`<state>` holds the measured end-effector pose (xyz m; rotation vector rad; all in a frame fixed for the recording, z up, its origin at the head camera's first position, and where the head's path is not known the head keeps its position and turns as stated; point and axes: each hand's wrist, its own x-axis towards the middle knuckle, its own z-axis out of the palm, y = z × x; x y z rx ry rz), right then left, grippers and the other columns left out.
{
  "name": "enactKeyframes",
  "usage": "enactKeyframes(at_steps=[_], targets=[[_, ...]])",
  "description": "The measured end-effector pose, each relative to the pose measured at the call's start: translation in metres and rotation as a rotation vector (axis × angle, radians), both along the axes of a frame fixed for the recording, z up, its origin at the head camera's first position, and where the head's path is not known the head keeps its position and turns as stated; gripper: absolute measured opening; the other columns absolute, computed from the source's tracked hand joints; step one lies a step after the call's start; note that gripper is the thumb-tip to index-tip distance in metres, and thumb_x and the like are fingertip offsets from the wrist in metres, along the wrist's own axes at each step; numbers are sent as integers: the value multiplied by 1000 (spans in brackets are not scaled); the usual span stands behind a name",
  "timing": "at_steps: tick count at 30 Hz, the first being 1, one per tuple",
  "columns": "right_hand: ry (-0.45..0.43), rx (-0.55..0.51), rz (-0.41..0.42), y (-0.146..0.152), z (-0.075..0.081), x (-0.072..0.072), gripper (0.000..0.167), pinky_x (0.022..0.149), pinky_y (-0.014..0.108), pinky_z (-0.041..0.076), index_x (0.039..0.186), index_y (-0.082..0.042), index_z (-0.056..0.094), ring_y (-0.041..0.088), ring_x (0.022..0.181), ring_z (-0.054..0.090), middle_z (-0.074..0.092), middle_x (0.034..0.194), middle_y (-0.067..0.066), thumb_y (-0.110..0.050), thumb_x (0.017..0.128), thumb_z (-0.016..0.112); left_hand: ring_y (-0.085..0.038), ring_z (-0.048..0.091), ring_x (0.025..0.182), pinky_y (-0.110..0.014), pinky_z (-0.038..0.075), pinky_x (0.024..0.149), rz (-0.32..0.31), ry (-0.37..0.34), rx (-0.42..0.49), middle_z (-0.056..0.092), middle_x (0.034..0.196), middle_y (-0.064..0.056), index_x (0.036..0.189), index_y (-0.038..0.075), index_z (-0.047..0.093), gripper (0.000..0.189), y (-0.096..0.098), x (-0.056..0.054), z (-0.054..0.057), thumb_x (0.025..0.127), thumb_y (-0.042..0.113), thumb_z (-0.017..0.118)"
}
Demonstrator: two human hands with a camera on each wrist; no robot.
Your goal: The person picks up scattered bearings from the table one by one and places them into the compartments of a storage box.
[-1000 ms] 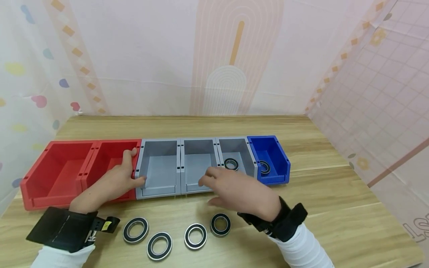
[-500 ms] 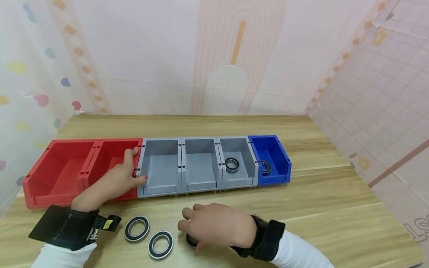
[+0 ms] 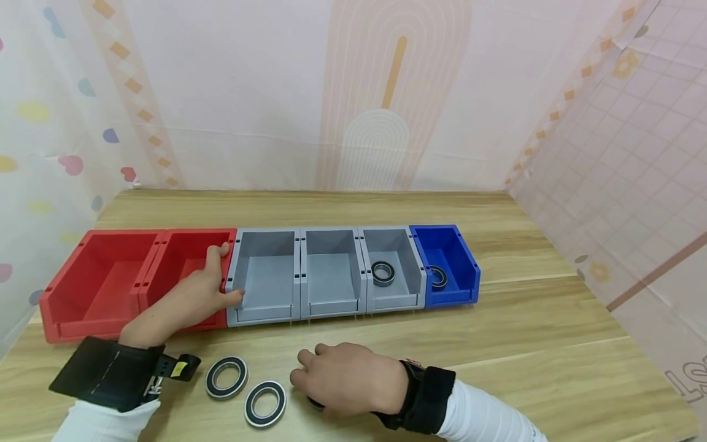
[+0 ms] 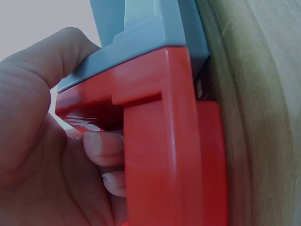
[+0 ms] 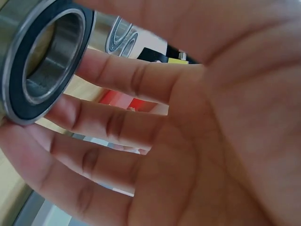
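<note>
My left hand (image 3: pixel 193 298) grips the adjoining walls of the inner red bin (image 4: pixel 155 155) and the leftmost grey bin (image 4: pixel 141 49). The thumb lies on the grey side, with fingertips inside the red one. My right hand (image 3: pixel 348 380) is low over the table, in front of the bins. In the right wrist view its fingertips hold a ball bearing (image 5: pixel 15 84) by the outer rim. From the head view the hand hides most of what is under it; only a dark sliver of a bearing shows. Left of it lie two bearings flat, one (image 3: pixel 212 379) farther left, the other (image 3: pixel 248 404) closer.
A row of joined bins runs across the table (image 3: pixel 552 344): an outer red bin (image 3: pixel 105 294), the gripped pair, a middle grey bin (image 3: pixel 331 276), a right grey bin (image 3: pixel 405 285) holding one bearing (image 3: pixel 383 281), and a blue bin (image 3: pixel 453 270) with another bearing (image 3: pixel 442 283).
My right hand has come down and left from above the front of the grey bins onto the bearings on the table, covering them. The left hand keeps its grip in the same place.
</note>
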<state>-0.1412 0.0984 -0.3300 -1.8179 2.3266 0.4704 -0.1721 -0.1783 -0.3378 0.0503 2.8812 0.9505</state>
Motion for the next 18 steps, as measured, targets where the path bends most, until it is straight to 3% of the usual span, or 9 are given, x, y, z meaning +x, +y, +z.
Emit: enactKeyframes(at_steps=[10,18], targets=[[-33,9,6,0,5,-2,37,59,19,39,111,-21,59,7,77,48,51,94,-8,-33,80,75,-18,48,46,-31,46,49,3,-1,8,50,61,-5,138,-5,9,91,1,1,1,80,19,74],[-36,-44,-22,3,28,-15,41,64,19,42,110,-16,57,8,78,48,48,92,-6,-36,80,75,-17,45,44,-28,42,46,0,11,2,47,57,-4,138,-5,9,89,0,0,-2,81,20,73]])
